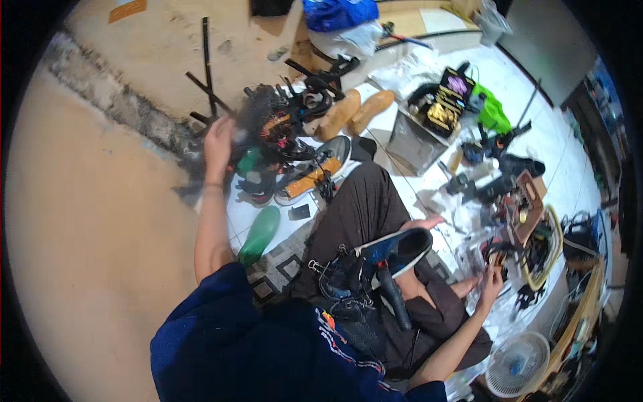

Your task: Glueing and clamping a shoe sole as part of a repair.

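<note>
My left hand [219, 137] reaches out to the left with its fingers curled, beside a black strip [206, 57] and a dark, tangled pile. What its fingers hold is unclear. On the right, my right hand [492, 285] pinches something small among clear plastic bags. A dark blue shoe [408, 249] with a pale sole edge lies across my lap, touched by neither hand. Next to it is a black piece with loose laces [335, 278]. A black handle-like thing [393, 295] rests against the shoe. Between my left arm and my knee lies a green insole [261, 234].
A grey shoe with a tan insole [311, 177] and two wooden shoe lasts [355, 114] lie ahead. Farther right stand a box of supplies [415, 151] and a green bag [492, 110]. A yellow-rimmed basket [558, 244] and a round white basket [519, 388] are at right. A wall [87, 221] borders the left.
</note>
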`<action>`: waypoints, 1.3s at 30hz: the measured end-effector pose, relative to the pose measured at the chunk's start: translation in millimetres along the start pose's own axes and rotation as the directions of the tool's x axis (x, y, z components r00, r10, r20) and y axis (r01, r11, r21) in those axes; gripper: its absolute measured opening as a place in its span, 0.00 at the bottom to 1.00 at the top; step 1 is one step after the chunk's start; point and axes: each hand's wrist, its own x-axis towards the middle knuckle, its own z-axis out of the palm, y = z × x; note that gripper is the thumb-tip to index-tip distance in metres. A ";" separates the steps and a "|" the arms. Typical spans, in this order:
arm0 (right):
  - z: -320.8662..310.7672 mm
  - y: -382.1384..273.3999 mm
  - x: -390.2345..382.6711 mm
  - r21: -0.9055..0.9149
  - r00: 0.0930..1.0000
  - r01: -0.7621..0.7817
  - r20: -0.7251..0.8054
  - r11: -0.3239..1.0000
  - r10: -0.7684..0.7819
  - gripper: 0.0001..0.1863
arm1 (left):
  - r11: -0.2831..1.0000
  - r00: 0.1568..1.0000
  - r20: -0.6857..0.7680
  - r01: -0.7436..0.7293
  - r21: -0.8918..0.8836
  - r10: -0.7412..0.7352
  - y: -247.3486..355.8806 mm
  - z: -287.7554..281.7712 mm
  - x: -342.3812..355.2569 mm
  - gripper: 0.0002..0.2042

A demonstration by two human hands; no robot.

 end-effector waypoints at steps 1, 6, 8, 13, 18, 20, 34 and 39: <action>2.1 1.6 -0.9 -0.005 0.999 0.040 -0.035 0.999 -0.040 0.13 | 1.000 1.000 -0.029 -0.002 -0.010 0.002 12.1 -13.2 -7.9 0.18; 0.7 3.9 -2.1 -0.094 0.993 0.107 -0.031 0.990 -0.110 0.12 | 0.980 0.987 -0.117 -0.124 -0.157 0.106 49.8 -42.2 -38.5 0.15; -1.1 8.8 -2.6 -0.117 0.993 0.112 -0.033 0.987 -0.117 0.14 | 0.970 0.960 -0.219 -0.208 -0.127 0.177 59.8 -42.1 -40.1 0.12; 0.4 -4.5 -4.6 -0.119 0.994 0.092 -0.041 0.989 -0.097 0.13 | 0.967 0.952 -0.289 -0.164 -0.197 0.102 45.2 -65.3 -43.2 0.11; 15.9 -9.0 4.7 -0.131 0.994 0.103 -0.012 0.986 -0.105 0.15 | 0.975 0.929 -0.349 -0.180 -0.133 0.124 53.8 -89.9 -44.2 0.10; -0.2 -6.4 3.7 -0.176 0.991 0.126 -0.011 0.976 -0.130 0.15 | 0.971 0.908 -0.387 -0.214 -0.104 0.159 53.6 -84.3 -36.1 0.11; 2.7 -7.3 2.0 -0.221 0.991 0.131 0.044 0.966 -0.124 0.15 | 0.750 0.743 -0.111 -0.660 0.045 0.660 115.3 17.6 5.8 0.33; 2.9 -8.6 1.8 -0.218 0.991 0.133 0.048 0.967 -0.125 0.15 | 0.856 0.850 0.160 -0.462 -0.234 0.502 75.2 138.8 90.9 0.31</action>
